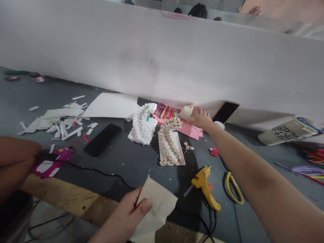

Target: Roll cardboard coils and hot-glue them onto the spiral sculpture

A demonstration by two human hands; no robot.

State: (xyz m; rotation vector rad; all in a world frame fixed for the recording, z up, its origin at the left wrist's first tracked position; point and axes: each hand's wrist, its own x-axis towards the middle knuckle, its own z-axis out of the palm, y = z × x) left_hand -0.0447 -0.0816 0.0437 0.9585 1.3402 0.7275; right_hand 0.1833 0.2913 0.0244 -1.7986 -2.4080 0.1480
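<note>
My left hand (pixel 133 211) grips a beige piece of paper (pixel 160 199) near the table's front edge, thumb on top. Reaching to the back of the table, my right hand (pixel 201 116) has its fingers bent around the end of another beige paper piece (pixel 186 113), above pink sheets (pixel 191 131); its thumb is hidden. Between the hands lies a curved cutout covered with small round beige discs (pixel 167 145). A similar shape covered with white bits (pixel 143 125) lies left of it. A yellow hot glue gun (pixel 205 187) rests on its side, right of my left hand.
Scissors with a yellow handle (pixel 234 189), a phone (pixel 102 140), a leaning dark phone (pixel 226 112) and white paper strips (pixel 59 118) lie about. A tumbler (pixel 280 131) lies at right. Black cords cross the front. A white panel (pixel 152 50) stands behind. Another person's limb (pixel 16 162) is at left.
</note>
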